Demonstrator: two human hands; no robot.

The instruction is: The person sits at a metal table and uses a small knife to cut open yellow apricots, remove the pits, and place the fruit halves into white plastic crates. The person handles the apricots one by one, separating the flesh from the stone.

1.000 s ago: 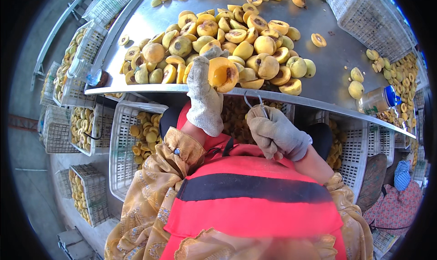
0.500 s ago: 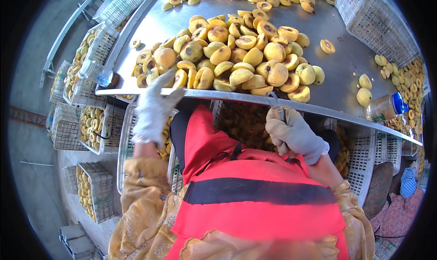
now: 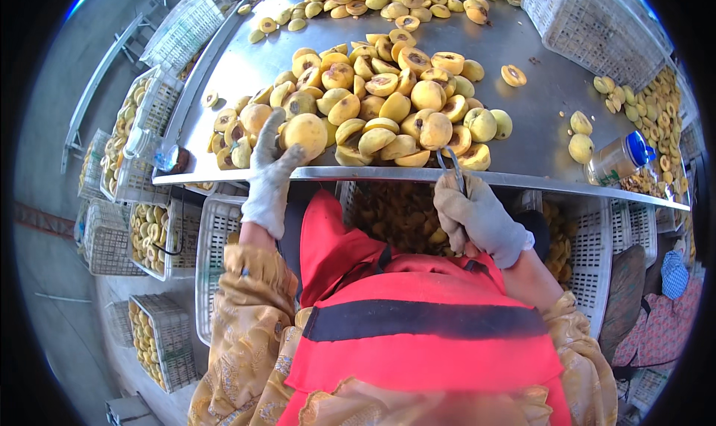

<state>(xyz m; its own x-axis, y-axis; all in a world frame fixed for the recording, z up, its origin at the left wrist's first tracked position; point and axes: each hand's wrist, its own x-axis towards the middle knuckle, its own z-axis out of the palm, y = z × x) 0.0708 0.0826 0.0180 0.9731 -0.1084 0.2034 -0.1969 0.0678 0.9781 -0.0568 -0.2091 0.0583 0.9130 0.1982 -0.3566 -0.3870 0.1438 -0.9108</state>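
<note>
A heap of yellow peach halves [image 3: 384, 85] lies along the near edge of the metal table [image 3: 514, 120], several with brownish pit hollows facing up. My left hand [image 3: 270, 183], in a pale work glove, is at the heap's near left side. Its thumb and fingers are around a rounded peach half [image 3: 304, 135], whose cut face is hidden. My gloved right hand [image 3: 477, 213] is closed around a metal hand tool with a curved, looped end [image 3: 450, 160], just at the table's edge, right of centre.
A white crate [image 3: 597, 30] stands on the table's far right. Nearby are a clear jar with a blue lid [image 3: 623, 159] and more peaches [image 3: 656, 120]. Crates of peaches [image 3: 149, 228] stand at left; a crate [image 3: 593, 254] sits under the table. Someone's patterned clothing [image 3: 660, 325] shows at right.
My left hand has moved from the table's edge onto the heap, and a peach half is now between its thumb and fingers. My right hand still holds the looped tool. The view has shifted slightly.
</note>
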